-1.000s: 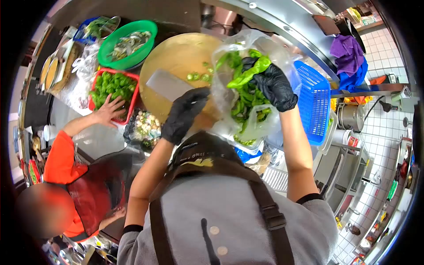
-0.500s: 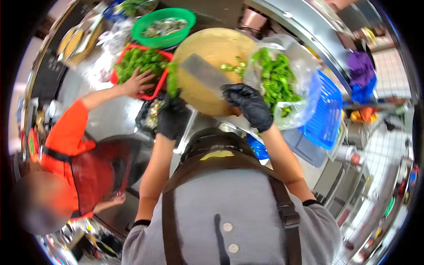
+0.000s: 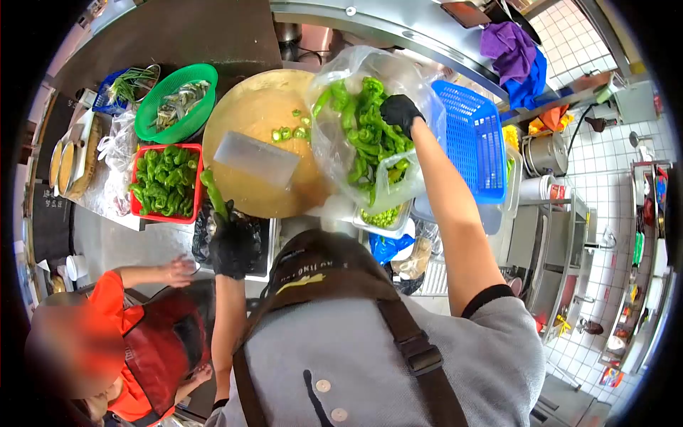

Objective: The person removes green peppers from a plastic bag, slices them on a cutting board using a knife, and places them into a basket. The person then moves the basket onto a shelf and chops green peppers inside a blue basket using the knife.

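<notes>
My left hand [image 3: 231,249], in a black glove, is closed around the lower end of a long green pepper [image 3: 212,191] held upright beside the cutting board's left edge. My right hand [image 3: 400,114], also gloved in black, is over the green peppers [image 3: 366,132] in a clear plastic bag [image 3: 329,78]. Its fingers look bunched together against the peppers; whether they grip one is hidden. On the round wooden cutting board [image 3: 238,107] lies a cleaver [image 3: 256,159], touched by neither hand. Several cut pepper pieces [image 3: 290,133] sit near the bag.
A red basket [image 3: 196,210] of green peppers and a green colander [image 3: 208,121] of small fish stand left of the board. A blue basket [image 3: 494,186] is right of the bag. A co-worker's hand [image 3: 179,272] is at lower left. A tray of chopped green pieces [image 3: 384,218] sits below the bag.
My right hand has moved from beside the cleaver to the peppers in the bag. My left hand still holds a pepper. The co-worker's hand has left the red basket. The view has shifted.
</notes>
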`<action>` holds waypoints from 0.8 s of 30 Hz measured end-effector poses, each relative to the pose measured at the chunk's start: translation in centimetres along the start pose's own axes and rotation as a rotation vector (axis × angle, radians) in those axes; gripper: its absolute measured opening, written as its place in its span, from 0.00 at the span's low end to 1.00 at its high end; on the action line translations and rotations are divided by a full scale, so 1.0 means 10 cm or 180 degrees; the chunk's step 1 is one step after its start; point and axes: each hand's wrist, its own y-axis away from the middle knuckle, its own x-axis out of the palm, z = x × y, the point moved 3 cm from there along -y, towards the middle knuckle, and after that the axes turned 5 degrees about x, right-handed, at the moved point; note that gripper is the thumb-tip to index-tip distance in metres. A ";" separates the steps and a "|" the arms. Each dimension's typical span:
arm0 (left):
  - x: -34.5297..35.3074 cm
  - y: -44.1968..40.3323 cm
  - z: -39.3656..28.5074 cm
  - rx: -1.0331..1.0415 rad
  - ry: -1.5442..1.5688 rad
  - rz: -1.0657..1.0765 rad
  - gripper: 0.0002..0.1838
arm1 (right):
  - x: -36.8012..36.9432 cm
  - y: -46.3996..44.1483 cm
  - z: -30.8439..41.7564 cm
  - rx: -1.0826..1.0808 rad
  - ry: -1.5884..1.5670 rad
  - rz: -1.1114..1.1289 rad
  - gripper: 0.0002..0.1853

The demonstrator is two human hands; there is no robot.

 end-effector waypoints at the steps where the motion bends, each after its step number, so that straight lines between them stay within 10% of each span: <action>1: 0.34 0.11 -0.23 0.0552 -0.1477 0.0035 0.15 | 0.18 -0.25 -0.15 -0.0544 0.0905 0.0185 0.16; 3: 0.82 0.23 -0.46 0.0511 -0.1492 -0.0167 0.19 | 0.30 -0.60 -0.34 0.0916 0.0422 -0.0035 0.12; 4: 0.99 0.25 -0.48 -0.0028 -0.0009 -0.0369 0.21 | 0.26 -0.58 -0.38 0.2177 -0.1440 -0.1000 0.16; 7: 0.78 0.17 -0.12 0.0245 -0.1283 0.0088 0.19 | 0.38 -0.93 -0.34 0.1338 -0.1018 -0.1507 0.22; 8: 0.80 0.22 -0.04 -0.0264 -0.0497 0.0198 0.19 | 0.28 -0.93 -0.36 0.1245 -0.0872 -0.0100 0.23; 13: 1.69 0.06 -0.13 -0.0764 -0.1346 0.1295 0.16 | 0.12 -0.56 -0.54 0.0388 -0.3718 -0.1791 0.14; 15: 2.06 -0.15 -0.07 -0.0811 -0.0938 0.1570 0.18 | -0.50 -0.04 -0.43 0.0623 -0.3206 -0.1352 0.12; 17: 2.27 -0.35 0.19 0.1338 -0.2726 0.1547 0.22 | -0.52 0.28 -0.37 0.0542 -0.4374 -0.1073 0.11; 18: 2.38 -0.39 0.16 0.1309 -0.2638 0.1649 0.23 | -0.85 0.53 -0.15 0.0690 -0.3603 -0.0733 0.11; 20: 2.54 -0.42 0.02 0.1228 -0.2476 0.1829 0.26 | -0.65 0.71 0.04 0.0776 -0.6184 0.0064 0.14; 24: 2.62 -0.41 -0.04 -0.0966 -0.0055 0.1832 0.26 | -0.71 0.94 0.76 0.0270 -0.6854 0.0530 0.16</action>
